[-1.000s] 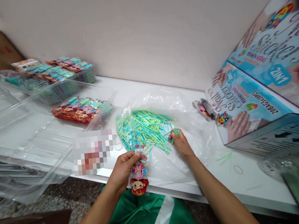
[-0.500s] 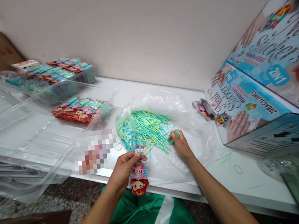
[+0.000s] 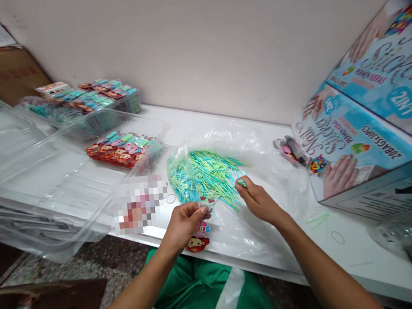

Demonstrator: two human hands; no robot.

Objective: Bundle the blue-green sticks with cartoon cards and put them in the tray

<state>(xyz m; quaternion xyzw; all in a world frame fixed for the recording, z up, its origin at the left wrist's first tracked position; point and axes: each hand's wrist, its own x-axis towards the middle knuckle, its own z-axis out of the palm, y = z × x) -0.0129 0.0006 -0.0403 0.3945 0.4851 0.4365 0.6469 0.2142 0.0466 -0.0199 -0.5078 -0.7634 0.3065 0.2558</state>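
My left hand (image 3: 183,223) is closed on the top of a small printed packet (image 3: 200,235) with a red cartoon face, held over the front edge of the white table (image 3: 203,121). My right hand (image 3: 257,200) pinches a few green sticks (image 3: 242,183) at the near right edge of a pile of green and blue sticks (image 3: 202,174). That pile lies on a clear plastic bag (image 3: 249,145) spread on the table, just behind both hands.
Clear plastic trays (image 3: 49,189) fill the left side; one holds filled packets (image 3: 123,150), and more packets (image 3: 87,95) sit farther back. Large blue sticker boxes (image 3: 354,145) stand at the right. Loose packets (image 3: 289,149), stray sticks (image 3: 316,219) and a rubber band (image 3: 338,237) lie near them.
My right hand has lifted a small pinch of sticks off the pile's edge and moved slightly toward the packet. The left hand has tilted the packet. The view has shifted a little.
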